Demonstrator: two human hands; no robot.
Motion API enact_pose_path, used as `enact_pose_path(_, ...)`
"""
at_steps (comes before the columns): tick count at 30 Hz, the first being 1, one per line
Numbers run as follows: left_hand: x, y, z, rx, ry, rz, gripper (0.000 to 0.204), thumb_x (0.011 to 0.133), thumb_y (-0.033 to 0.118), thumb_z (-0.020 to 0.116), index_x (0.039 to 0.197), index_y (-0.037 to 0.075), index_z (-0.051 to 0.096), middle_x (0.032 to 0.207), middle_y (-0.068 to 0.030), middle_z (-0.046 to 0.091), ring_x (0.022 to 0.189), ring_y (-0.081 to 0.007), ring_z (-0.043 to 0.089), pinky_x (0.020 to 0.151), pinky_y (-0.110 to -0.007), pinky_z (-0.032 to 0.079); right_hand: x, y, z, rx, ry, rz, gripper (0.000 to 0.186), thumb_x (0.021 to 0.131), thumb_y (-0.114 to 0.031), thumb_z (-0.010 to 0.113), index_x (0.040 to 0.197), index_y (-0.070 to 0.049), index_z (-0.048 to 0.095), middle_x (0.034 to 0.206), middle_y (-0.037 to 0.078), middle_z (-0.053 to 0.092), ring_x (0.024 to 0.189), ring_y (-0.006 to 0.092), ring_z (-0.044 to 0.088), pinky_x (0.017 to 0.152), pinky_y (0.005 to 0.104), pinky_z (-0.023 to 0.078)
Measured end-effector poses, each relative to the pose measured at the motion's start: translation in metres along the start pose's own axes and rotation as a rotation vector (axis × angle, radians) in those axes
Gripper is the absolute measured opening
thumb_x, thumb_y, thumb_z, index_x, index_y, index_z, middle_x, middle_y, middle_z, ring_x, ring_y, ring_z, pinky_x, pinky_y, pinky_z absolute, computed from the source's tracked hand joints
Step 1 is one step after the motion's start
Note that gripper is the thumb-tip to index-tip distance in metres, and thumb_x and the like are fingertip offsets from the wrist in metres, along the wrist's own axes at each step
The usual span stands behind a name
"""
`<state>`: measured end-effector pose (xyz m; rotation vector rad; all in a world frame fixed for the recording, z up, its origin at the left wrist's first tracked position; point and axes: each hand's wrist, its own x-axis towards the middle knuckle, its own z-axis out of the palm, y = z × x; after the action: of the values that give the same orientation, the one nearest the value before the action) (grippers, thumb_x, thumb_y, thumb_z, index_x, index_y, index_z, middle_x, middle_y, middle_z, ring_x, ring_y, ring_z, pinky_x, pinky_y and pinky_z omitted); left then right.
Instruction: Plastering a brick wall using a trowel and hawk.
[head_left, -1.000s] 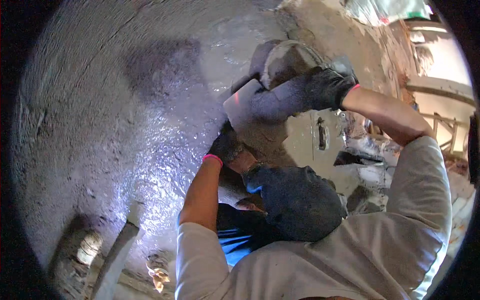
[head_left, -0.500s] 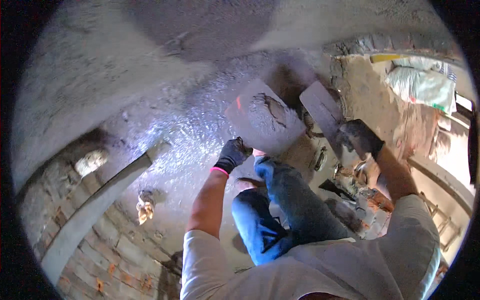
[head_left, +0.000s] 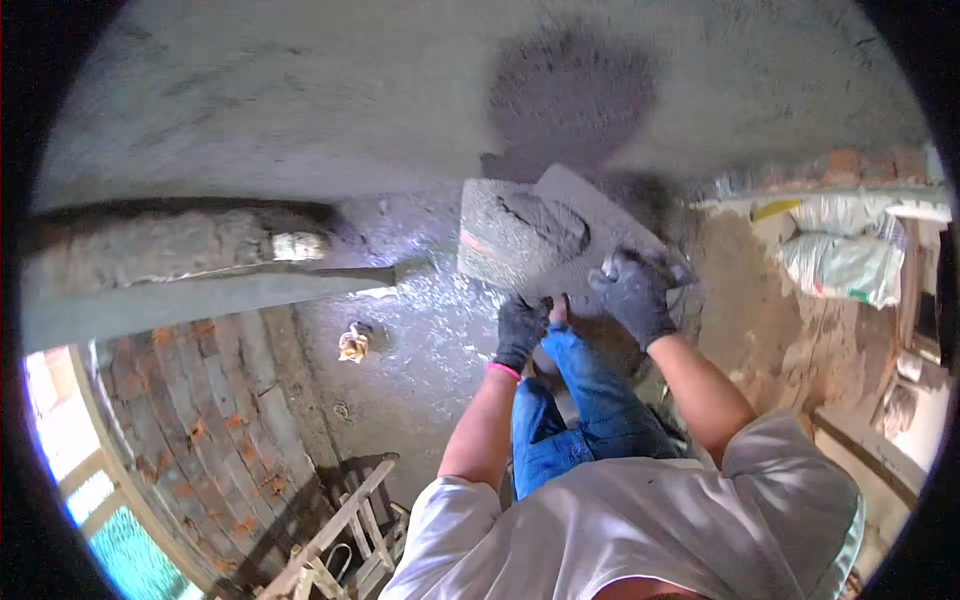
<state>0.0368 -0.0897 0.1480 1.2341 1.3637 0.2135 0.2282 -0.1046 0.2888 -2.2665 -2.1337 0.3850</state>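
Note:
My left hand (head_left: 520,330), in a dark glove with a pink band at the wrist, is closed on the grip under a flat mortar board (head_left: 487,245). A lump of wet grey mortar (head_left: 540,225) lies on the board. My right hand (head_left: 635,295), also gloved, holds a broad steel trowel (head_left: 580,195) by its handle. The trowel's blade lies against the board's right side at the mortar, partly hidden by it. My legs and a bare foot show below the tools, and a grey rendered surface (head_left: 330,110) with a dark shadow spans the top of the view.
A long grey beam (head_left: 200,305) runs across the left, above a brick wall (head_left: 200,420) and a bright window (head_left: 70,420). A wooden ladder-like frame (head_left: 350,530) stands at lower left, a small pale scrap (head_left: 355,340) lies on the wet floor (head_left: 410,390), and sacks (head_left: 840,260) sit at right.
The view has swung up toward the grey surface. The board and trowel came apart half a second ago; now my right hand has brought the trowel leftward against the board and mortar.

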Motion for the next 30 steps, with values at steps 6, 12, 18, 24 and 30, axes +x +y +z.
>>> enact_pose_path(6,-0.108,0.112,-0.049,-0.492,0.107,-0.050,0.013,0.081,0.014,0.062,0.090,0.006,0.058,0.063,-0.0027,0.056,0.046,-0.0123,0.051,0.040,-0.028,0.042,-0.034,-0.022,-0.109,0.414,0.453,-0.060,0.038,0.071,-0.021,0.071,0.099,0.000,0.057,0.085,0.017,0.061,0.075,0.0320,0.058,0.070,0.0416,0.046)
enact_pose_path(12,-0.137,0.177,-0.113,-0.445,0.272,0.275,0.016,0.084,0.014,0.058,0.097,0.005,0.060,0.077,-0.0035,0.061,0.050,-0.0126,0.055,0.038,-0.026,0.042,-0.009,-0.028,-0.207,-0.155,0.065,-0.779,0.019,0.072,-0.023,0.061,0.066,-0.005,0.063,0.061,0.014,0.058,0.059,0.0285,0.058,0.058,0.0414,0.047)
enact_pose_path(18,-0.175,0.230,-0.129,0.208,0.593,0.807,0.020,0.077,0.013,0.061,0.096,0.010,0.061,0.086,-0.0112,0.065,0.075,-0.0259,0.063,0.061,-0.035,0.049,0.019,-0.073,-0.277,-0.593,0.407,-0.955,0.022,0.061,-0.026,0.058,0.066,-0.005,0.065,0.060,0.011,0.061,0.052,0.0230,0.058,0.048,0.0383,0.044)
enact_pose_path(24,-0.157,0.207,-0.118,0.130,0.428,0.666,0.008,0.084,0.014,0.057,0.086,0.006,0.058,0.063,-0.0020,0.057,0.053,-0.0135,0.054,0.044,-0.028,0.042,0.034,-0.138,-0.267,-0.627,0.523,-0.967,0.020,0.074,-0.024,0.057,0.067,-0.006,0.063,0.060,0.008,0.058,0.055,0.0217,0.057,0.052,0.0410,0.043)
enact_pose_path(30,-0.193,0.255,-0.193,-0.625,0.153,0.367,0.008,0.077,0.011,0.065,0.080,0.008,0.058,0.058,0.0001,0.053,0.049,-0.0111,0.052,0.038,-0.026,0.039,0.061,-0.129,-0.303,0.328,0.771,-1.014,0.026,0.076,-0.029,0.058,0.069,-0.004,0.062,0.067,0.013,0.060,0.063,0.0283,0.059,0.058,0.0420,0.046)
